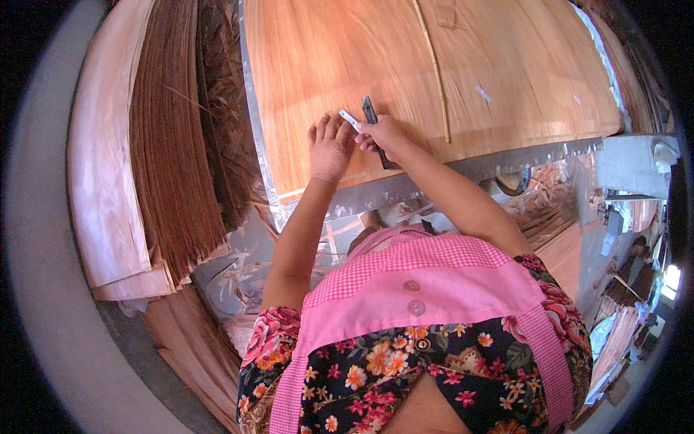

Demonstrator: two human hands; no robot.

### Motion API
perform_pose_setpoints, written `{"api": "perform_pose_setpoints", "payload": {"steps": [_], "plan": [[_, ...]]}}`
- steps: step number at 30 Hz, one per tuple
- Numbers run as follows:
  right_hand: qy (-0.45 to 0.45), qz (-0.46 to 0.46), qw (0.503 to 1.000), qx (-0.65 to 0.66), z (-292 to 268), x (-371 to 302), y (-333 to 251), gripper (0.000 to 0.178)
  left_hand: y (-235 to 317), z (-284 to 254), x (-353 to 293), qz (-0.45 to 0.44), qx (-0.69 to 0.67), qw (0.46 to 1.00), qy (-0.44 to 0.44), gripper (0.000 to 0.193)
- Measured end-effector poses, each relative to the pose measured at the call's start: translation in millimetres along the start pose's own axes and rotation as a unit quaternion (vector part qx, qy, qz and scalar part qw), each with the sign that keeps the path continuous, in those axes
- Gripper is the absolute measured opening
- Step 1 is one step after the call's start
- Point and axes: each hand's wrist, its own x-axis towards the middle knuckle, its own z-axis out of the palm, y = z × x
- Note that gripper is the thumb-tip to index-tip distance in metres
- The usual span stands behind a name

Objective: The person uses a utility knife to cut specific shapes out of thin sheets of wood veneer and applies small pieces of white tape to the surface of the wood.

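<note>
A wide sheet of orange-brown wood veneer [347, 43] lies over the table in front of me. My left hand [331, 148] rests on it near the front left, fingers apart and stretched forward. Beside it, my right hand [379, 137] is closed around a dark tool that looks like a utility knife [369, 108], its far end pointing away from me. A small white strip [348, 117] sticks out from the right thumb and fingers towards my left fingertips. Whether the left fingers touch this strip, I cannot tell.
A thin bamboo stick [432, 61] and a small white scrap [483, 93] lie on the veneer. Tall stacks of brown veneer sheets [166, 130] stand at the left. The table's grey front edge [405, 184] runs before me, with veneer scraps [546, 199] below right.
</note>
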Motion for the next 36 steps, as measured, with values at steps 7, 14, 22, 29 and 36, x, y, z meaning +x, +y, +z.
{"api": "perform_pose_setpoints", "payload": {"steps": [7,14,22,29,36], "plan": [[-0.047,-0.042,0.998,0.015,-7.3,-9.8,9.7,0.017,-11.7,-2.3,-3.7,-0.038,-0.106,0.992,0.049,0.032],[-0.051,-0.063,0.996,-0.032,-41.3,-95.6,9.2,0.023,59.3,-41.8,-11.8,-0.380,-0.568,0.729,-0.038,0.038],[-0.020,-0.110,0.990,-0.084,-112.3,-137.4,61.8,0.034,143.1,-41.9,-40.9,-0.306,-0.645,0.698,-0.043,0.016],[0.009,-0.161,0.954,-0.253,-214.0,-182.3,75.5,0.033,269.8,10.9,-62.4,-0.142,-0.533,0.833,-0.045,0.027],[0.084,-0.088,0.977,-0.176,-380.6,-207.3,116.0,0.025,329.2,79.3,-130.1,-0.188,-0.243,0.949,-0.071,0.034]]}}
